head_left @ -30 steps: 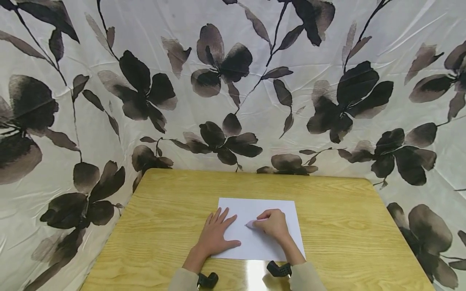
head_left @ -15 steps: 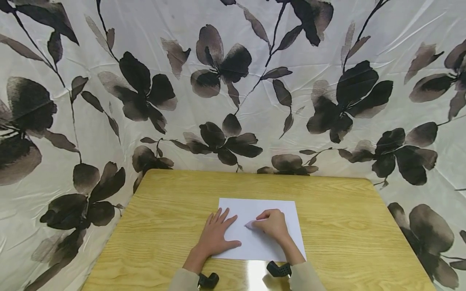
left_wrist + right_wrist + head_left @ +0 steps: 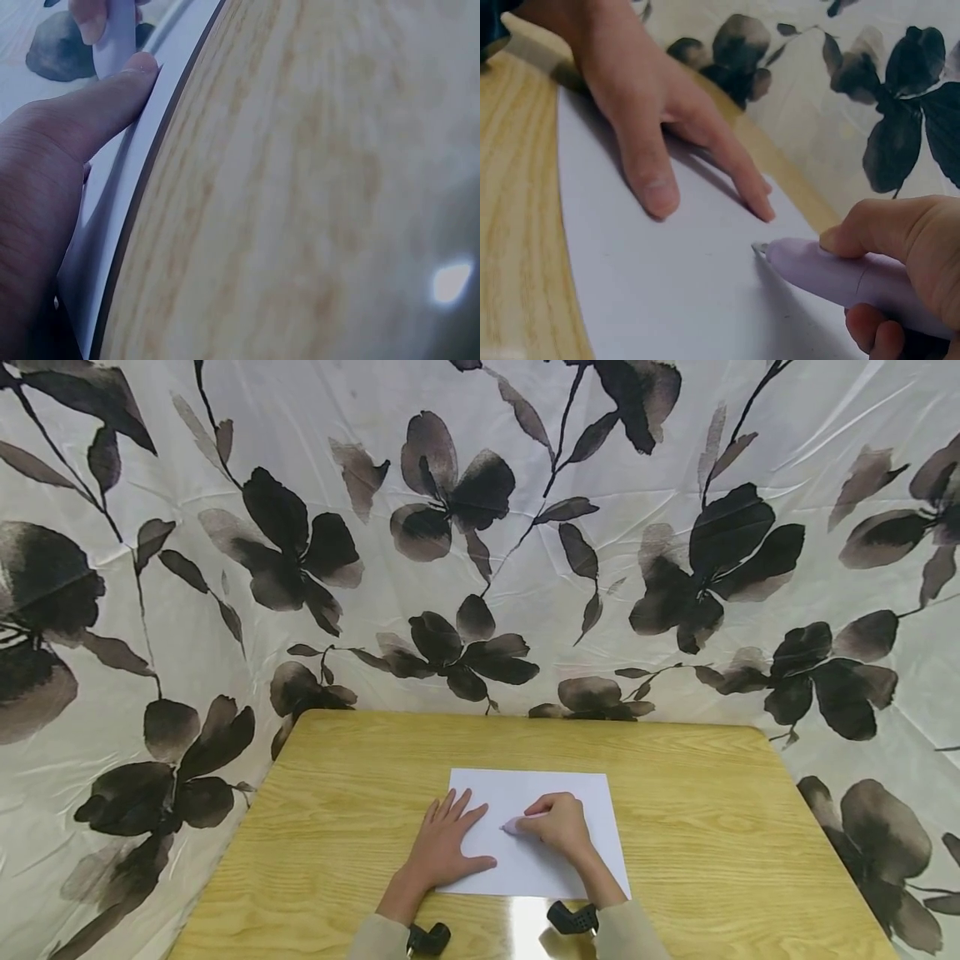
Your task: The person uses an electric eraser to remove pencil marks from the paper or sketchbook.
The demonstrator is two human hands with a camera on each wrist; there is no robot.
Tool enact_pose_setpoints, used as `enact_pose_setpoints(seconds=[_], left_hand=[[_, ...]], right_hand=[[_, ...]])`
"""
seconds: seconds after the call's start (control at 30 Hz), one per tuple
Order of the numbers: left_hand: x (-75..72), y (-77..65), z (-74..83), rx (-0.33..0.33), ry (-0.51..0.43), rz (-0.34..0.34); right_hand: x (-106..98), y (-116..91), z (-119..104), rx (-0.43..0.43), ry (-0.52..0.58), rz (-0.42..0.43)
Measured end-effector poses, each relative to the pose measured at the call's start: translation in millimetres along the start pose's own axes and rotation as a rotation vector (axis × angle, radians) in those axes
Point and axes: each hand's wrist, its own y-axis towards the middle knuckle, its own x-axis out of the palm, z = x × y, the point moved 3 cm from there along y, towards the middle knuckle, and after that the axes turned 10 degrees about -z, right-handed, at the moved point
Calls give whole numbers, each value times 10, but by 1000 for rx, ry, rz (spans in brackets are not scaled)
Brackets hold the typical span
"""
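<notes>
A sheet of white paper [image 3: 540, 877] lies on the wooden table. My left hand [image 3: 441, 850] rests on its left part, fingers spread and thumb out to the side. On the right, my right hand [image 3: 564, 827] grips a thick lavender pen-shaped tool [image 3: 821, 268]. Its narrow metal tip [image 3: 760, 247] points down and left, right at the paper near the middle of the sheet. A few short faint marks show on the paper in the right wrist view. The left wrist view has my left thumb [image 3: 112, 105] along the paper's near edge.
The wooden table [image 3: 697, 827] extends around the paper on all sides. Behind it and to both sides hangs a white cloth [image 3: 585, 635] with dark flowers. Black wrist devices [image 3: 429, 938] sit at both sleeves, and light glares on the table's near edge.
The lavender tool's tip has shifted slightly left and toward me, with my right hand moving along. My left hand has stayed put on the paper.
</notes>
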Motion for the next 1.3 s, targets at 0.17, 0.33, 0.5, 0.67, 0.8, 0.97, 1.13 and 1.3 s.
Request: enact_pose_setpoints(seconds=[0.17,0.33,0.5,0.67,0.8,0.97,1.13,1.3], left_hand=[[-8,-17,10,0,-10,3],[13,-15,-14,5,1,21],[30,-4,-25,9,-2,20],[27,-3,-9,1,-10,7],[30,2,2,-2,-20,5],[42,6,-7,-7,-18,1],[31,0,-8,-6,-13,3],[13,-9,-6,-4,-15,6]], right_hand=[[16,4,23,-13,-1,10],[33,2,27,-15,1,23],[49,-7,15,-11,9,22],[34,-13,12,-3,-9,31],[8,-18,22,-5,-18,39],[-7,-21,20,-4,-24,40],[-24,-24,10,7,-32,42],[-33,-24,-8,18,-21,34]])
